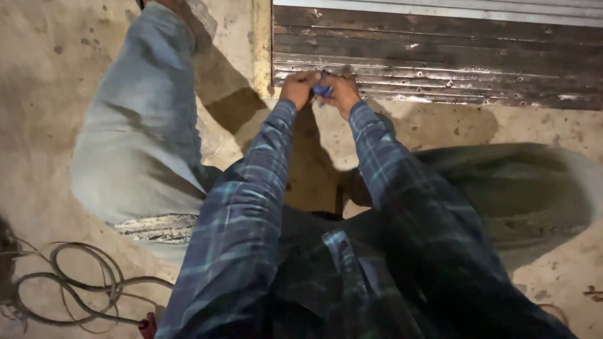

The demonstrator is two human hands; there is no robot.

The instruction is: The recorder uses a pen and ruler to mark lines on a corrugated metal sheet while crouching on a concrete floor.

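Blue piece gripped at the shutter
It is pinched between left hand and right hand, pressed together at the shutter's bottom edge; it could be dropped if either pinch is loosened.

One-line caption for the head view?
Both hands, left and right, pinch a small blue object against a ribbed metal shutter.

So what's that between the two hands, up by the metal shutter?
In the head view, a small blue object sits between the left hand and the right hand, pinched by both in front of the ribbed shutter. Its kind is unclear.
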